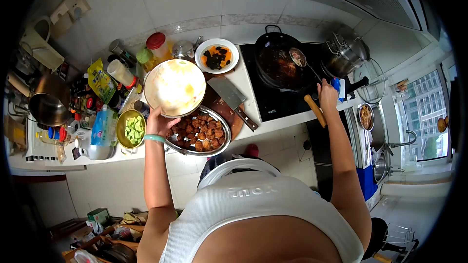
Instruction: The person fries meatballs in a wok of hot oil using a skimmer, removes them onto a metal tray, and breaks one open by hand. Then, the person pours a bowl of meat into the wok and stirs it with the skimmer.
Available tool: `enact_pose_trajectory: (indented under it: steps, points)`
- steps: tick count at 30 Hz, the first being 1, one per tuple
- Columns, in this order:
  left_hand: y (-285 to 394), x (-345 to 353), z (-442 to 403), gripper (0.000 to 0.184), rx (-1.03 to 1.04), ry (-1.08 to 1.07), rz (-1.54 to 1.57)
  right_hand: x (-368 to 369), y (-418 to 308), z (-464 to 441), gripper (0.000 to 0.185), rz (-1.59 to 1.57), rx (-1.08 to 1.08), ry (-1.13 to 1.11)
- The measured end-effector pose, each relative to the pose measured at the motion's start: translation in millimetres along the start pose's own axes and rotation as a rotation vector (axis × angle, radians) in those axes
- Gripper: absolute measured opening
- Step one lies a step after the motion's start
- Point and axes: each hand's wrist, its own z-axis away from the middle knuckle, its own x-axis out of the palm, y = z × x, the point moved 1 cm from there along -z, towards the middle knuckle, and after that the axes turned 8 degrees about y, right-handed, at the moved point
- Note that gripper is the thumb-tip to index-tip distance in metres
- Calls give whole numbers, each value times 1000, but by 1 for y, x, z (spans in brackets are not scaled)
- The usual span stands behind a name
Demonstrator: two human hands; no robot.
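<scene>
My left hand grips the lower rim of a white bowl, tilted so that its smeared inside shows. Below the bowl, an oval metal tray holds browned fried pieces. My right hand is closed round the handle of a ladle. The ladle's head, with some food in it, is over the dark wok on the black cooktop. A cleaver lies on the round wooden board between the tray and the cooktop.
A plate of orange and black food stands behind the board. At the left are a bowl of green pieces, bottles and jars. A steel pot stands right of the wok, whose wooden handle juts over the counter edge.
</scene>
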Motion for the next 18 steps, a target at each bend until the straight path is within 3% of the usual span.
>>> enact_pose_trajectory:
  steps: [6,10,12,13,15,18]
  points:
    - [-13,-5,16,56,-19,-6,159,15,18,-10,26,-116,161,-113]
    - [-20,7,30,54,6,44,168,46,35,-13,26,-302,152,-51]
    - [-23,14,34,54,4,61,169,59,41,-18,29,-888,860,-505]
    - [-25,18,36,53,1,77,174,60,42,-20,29,-889,864,-505]
    - [-25,29,43,53,-19,84,184,61,41,-22,30,-1147,1299,-602]
    - [-29,39,46,51,-30,94,191,51,52,-12,25,-1113,1115,-522]
